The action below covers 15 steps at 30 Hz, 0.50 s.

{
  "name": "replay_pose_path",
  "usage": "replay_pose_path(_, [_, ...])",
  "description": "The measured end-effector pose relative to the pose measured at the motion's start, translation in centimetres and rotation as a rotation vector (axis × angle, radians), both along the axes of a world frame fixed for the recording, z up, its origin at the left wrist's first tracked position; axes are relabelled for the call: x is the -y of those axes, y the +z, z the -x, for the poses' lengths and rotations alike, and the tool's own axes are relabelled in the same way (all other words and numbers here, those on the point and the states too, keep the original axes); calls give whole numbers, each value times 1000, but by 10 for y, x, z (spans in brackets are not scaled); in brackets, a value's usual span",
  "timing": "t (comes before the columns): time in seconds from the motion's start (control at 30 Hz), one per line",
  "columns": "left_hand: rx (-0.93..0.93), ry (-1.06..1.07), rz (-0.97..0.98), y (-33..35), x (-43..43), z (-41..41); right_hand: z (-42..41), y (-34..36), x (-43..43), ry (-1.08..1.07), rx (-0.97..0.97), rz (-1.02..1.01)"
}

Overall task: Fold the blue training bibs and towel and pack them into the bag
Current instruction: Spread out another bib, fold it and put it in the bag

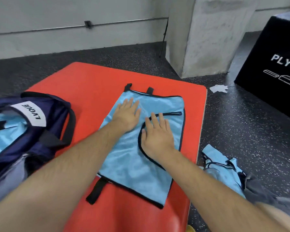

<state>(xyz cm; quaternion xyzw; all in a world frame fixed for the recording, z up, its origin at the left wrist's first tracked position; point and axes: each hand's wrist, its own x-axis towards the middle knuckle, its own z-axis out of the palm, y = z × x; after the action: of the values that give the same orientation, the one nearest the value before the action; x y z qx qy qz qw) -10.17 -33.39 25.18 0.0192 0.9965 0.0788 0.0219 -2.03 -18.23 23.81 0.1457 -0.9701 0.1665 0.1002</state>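
A light-blue mesh training bib with black trim (pixel 134 158) is lying spread flat on a thick orange-red padded mat (pixel 84 81), running from the mat's middle toward its near edge, with black straps sticking out at its far end and at its near left corner. The left hand (pixel 126 114) is resting palm down on the upper part of the bib, fingers straight and slightly spread, gripping nothing. The right hand (pixel 157 136) is lying just beside it, a little nearer the person, also flat with extended fingers, pressing on the cloth inside the curved black-edged armhole; it too is holding nothing. To the left, a navy-blue fabric bag with black handles and a white label (pixel 40 124) is sitting half on the mat, gaping open, and light-blue fabric (pixel 5 139) is showing inside it. To the right, off the mat, a loose heap of more light-blue bibs (pixel 224 171) is lying crumpled on the dark speckled rubber floor (pixel 241 123). Farther back on the right, a black box with white lettering (pixel 274 61) is standing near a grey concrete pillar (pixel 199 36), and a small crumpled white scrap (pixel 218 88) is lying on the floor between the box and the mat.
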Motion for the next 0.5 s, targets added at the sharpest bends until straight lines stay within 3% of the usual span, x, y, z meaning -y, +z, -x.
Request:
replay_pose_path(0.07, [-147,-128,-48,0,24,-25,-11,2,17,23,20,19])
replay_pose_path(0.17, [-115,-222,-52,-14,63,-65,-26,-5,38,82,149,1])
replay_pose_path(0.33, [34,17,-24,-30,72,-100,-33,-16,37,184,259,-112])
replay_pose_path(0.5, [150,233,-19,-27,37,-142,-44,-8,15,281,186,-208])
